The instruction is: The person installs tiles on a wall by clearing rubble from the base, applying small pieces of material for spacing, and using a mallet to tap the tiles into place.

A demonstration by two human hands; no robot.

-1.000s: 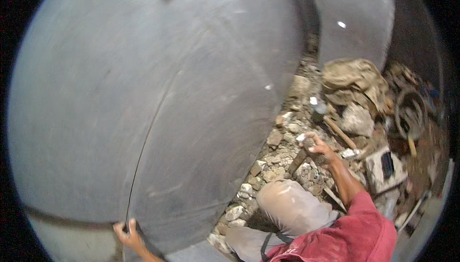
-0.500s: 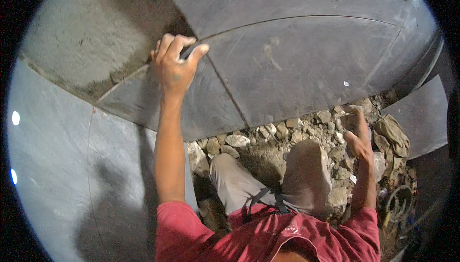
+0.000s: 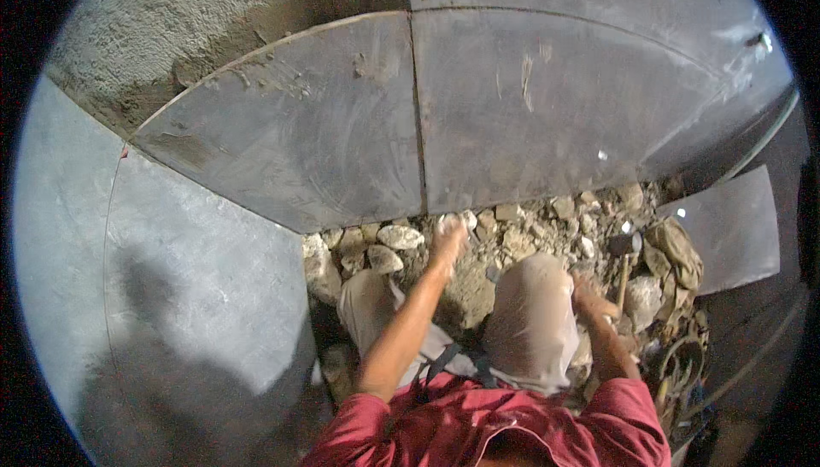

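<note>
My left hand (image 3: 449, 238) is low in front of the wall, over the rubble at the foot of a grey tile (image 3: 290, 117). Motion smears its fingers, so what they hold, if anything, does not show. My right hand (image 3: 591, 298) is beside my right knee, its fingers blurred and partly hidden. Just right of it a mallet with a black head and wooden handle (image 3: 623, 277) is among the stones; whether the hand touches the handle is unclear. A second large grey tile (image 3: 555, 108) meets the first at a vertical joint.
Broken stones (image 3: 517, 241) lie along the wall's foot. Rough mortar (image 3: 196, 14) shows above the left tile. Grey panels (image 3: 205, 236) flank me on the left. On the right are a crumpled cloth (image 3: 675, 253), a loose grey slab (image 3: 726, 228) and a round container (image 3: 683, 369).
My left hand has come down from the tiles' upper corner to the rubble. My right hand has drawn back toward my knee, and the mallet now shows. The view has shifted left.
</note>
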